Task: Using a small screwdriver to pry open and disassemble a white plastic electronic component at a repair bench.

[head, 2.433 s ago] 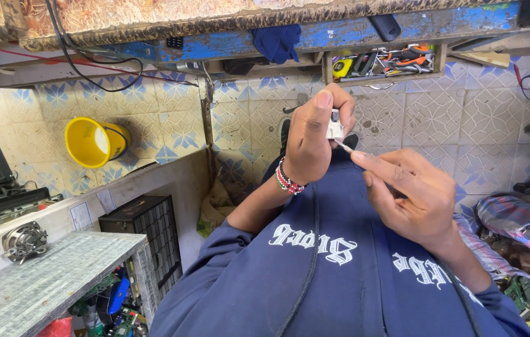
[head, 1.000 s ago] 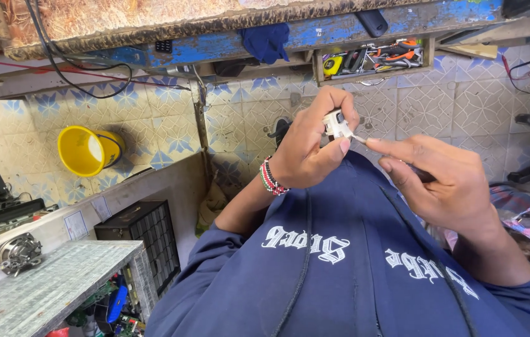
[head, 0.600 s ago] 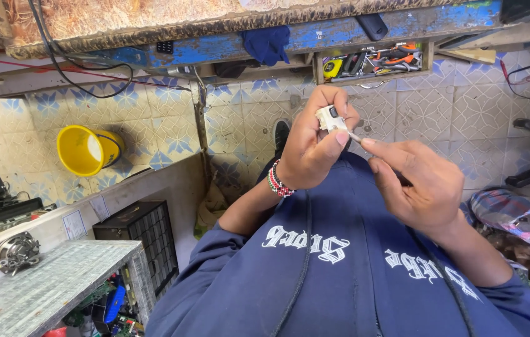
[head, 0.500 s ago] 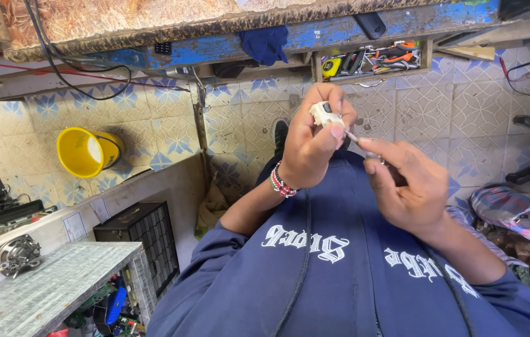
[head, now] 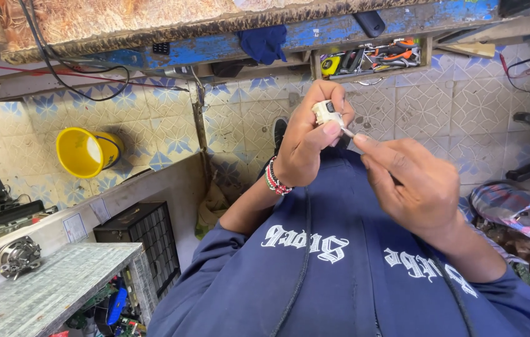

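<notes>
My left hand [head: 305, 146], with a beaded bracelet [head: 272, 178] at the wrist, is raised in front of my navy hoodie [head: 340, 274] and pinches a small white plastic part [head: 325, 113] between thumb and fingers. My right hand [head: 411, 181] is just to its right and grips a thin metal tool [head: 347, 131]. The tool's tip touches the white part. Most of the tool's shaft is hidden inside my right fist.
A yellow bucket [head: 84, 151] lies on the patterned tile floor at left. An open drawer of hand tools [head: 371, 57] sits under the blue workbench edge. A black small-drawer cabinet [head: 140, 240], a grey shelf top [head: 52, 287] and a metal motor part [head: 17, 256] are lower left.
Both hands stay together on the white part. They have shifted slightly up and left, and the left hand has turned the part a little against the tool tip.
</notes>
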